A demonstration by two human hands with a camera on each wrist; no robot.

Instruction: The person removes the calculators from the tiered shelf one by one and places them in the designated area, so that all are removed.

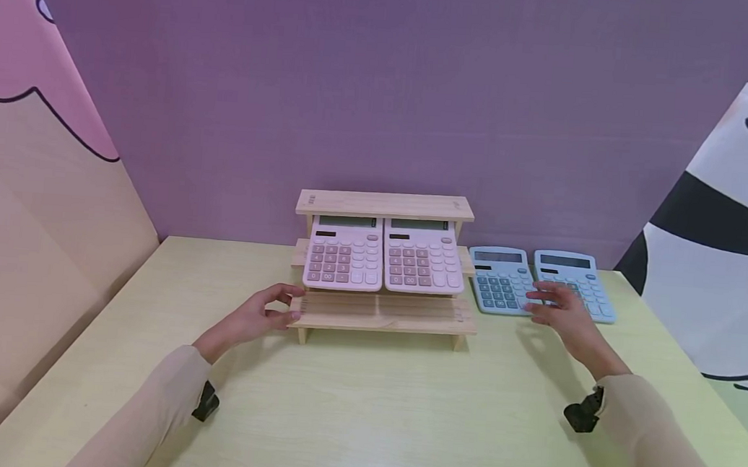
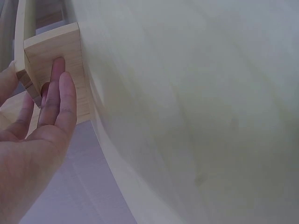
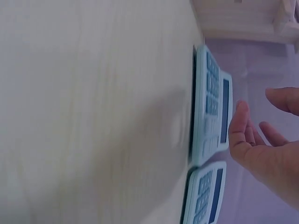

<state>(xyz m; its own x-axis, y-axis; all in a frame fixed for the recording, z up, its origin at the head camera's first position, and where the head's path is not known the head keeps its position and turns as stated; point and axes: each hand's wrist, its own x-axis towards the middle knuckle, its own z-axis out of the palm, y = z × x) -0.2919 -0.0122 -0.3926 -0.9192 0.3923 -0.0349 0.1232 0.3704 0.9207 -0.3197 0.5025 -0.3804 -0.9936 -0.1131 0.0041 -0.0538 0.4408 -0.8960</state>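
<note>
A tiered wooden rack stands at the middle of the table. My left hand grips the left end of its lowest board; in the left wrist view the thumb lies over the board and the fingers reach beneath it. Two pink calculators, a left one and a right one, lean side by side on the middle tier. My right hand hovers with loosely bent fingers over two blue calculators, one nearer the rack and one farther right. Nothing is between its fingers in the right wrist view.
The pale wooden table runs back to a purple backdrop. Printed cartoon panels flank it, a pink and beige one on the left and a black and white one on the right. The rack's top board overhangs the pink calculators' upper ends.
</note>
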